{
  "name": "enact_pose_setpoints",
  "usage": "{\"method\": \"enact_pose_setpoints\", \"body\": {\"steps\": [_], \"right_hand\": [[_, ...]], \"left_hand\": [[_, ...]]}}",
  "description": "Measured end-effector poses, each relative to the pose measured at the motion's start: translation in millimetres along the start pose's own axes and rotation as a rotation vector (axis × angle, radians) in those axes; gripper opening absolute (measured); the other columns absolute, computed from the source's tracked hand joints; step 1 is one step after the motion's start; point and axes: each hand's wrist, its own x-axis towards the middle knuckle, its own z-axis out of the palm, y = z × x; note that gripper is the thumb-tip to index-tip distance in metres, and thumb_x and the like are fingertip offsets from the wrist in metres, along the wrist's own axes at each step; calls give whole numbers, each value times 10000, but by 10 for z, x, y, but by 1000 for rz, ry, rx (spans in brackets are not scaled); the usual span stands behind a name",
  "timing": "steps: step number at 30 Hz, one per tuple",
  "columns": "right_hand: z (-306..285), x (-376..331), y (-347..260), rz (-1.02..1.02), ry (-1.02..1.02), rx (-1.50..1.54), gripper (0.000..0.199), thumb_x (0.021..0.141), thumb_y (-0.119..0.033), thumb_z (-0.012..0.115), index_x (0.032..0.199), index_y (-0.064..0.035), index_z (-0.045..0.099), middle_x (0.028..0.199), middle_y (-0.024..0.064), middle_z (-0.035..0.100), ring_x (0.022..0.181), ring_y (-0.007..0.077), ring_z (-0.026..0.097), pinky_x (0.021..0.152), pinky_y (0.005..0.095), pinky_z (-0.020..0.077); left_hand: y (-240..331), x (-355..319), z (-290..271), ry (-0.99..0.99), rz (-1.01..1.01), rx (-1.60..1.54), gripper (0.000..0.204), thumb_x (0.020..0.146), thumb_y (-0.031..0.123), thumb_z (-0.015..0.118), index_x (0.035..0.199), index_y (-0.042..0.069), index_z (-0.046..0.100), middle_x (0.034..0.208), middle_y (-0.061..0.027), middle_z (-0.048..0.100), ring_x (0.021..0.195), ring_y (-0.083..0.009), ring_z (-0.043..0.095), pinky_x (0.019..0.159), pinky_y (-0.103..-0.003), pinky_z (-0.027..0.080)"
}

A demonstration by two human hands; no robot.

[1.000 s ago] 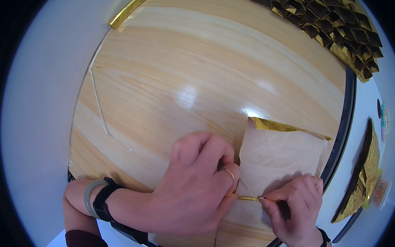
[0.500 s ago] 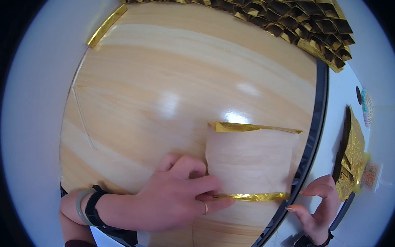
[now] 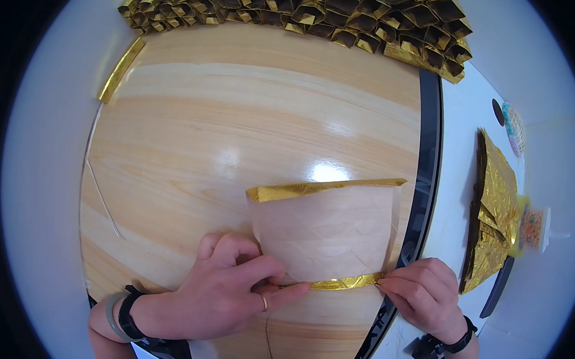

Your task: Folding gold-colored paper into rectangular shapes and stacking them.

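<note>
A pale-backed sheet of gold foil paper lies at the table's right side, its far and near edges folded over to show gold strips. My left hand is closed at the near left corner, the fingers bent and pressed onto the gold fold. At the near right corner my right hand pinches the end of that same fold between thumb and fingertips. The sheet's far edge stands slightly raised. The left corner of the fold is partly hidden under my left fingers.
Many folded gold paper pieces are packed in rows along the far edge. One gold strip lies at the far left. Beyond the dark table edge, on a white surface, sit a stack of gold sheets and a small clear container.
My right hand has come in from the right and closed on the near right corner of the sheet. The whole view has shifted, with the scene sitting further left.
</note>
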Motion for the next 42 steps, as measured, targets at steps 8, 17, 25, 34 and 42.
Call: {"method": "enact_pose_setpoints", "body": {"steps": [8,17,25,34,42], "right_hand": [[-77,61,-11,-196,-96,-173,255,745,-51,618,995,-13,654,892,56,650,788,162,619,633,241,510],[-13,66,-33,-179,-124,-173,220,745,-42,651,963,-17,643,888,54,619,763,162,594,611,248,491],[91,53,76,62,-27,170,278,670,5,692,942,-49,668,857,50,616,711,201,582,580,289,490],[6,64,102,40,-114,145,234,691,-38,677,922,-75,693,812,21,599,704,182,570,566,281,474],[64,51,120,37,-99,168,213,708,-67,668,920,-60,655,828,34,591,700,190,568,562,287,474]], "left_hand": [[-12,-12,15,31,14,18,190,711,242,783,626,125,659,818,82,559,872,-169,436,732,-363,284],[-32,-22,-19,-6,11,16,108,709,225,778,700,139,713,838,86,565,885,-170,443,736,-365,285],[-36,-46,-50,-96,31,29,486,671,59,678,1105,274,722,900,104,512,877,-192,393,802,-350,303],[-36,-45,-32,-59,74,150,411,729,155,690,1108,312,718,895,106,498,862,-178,394,763,-350,287],[-19,-57,46,44,167,376,387,674,288,749,1053,362,722,842,131,476,867,-122,384,717,-343,225]]}}
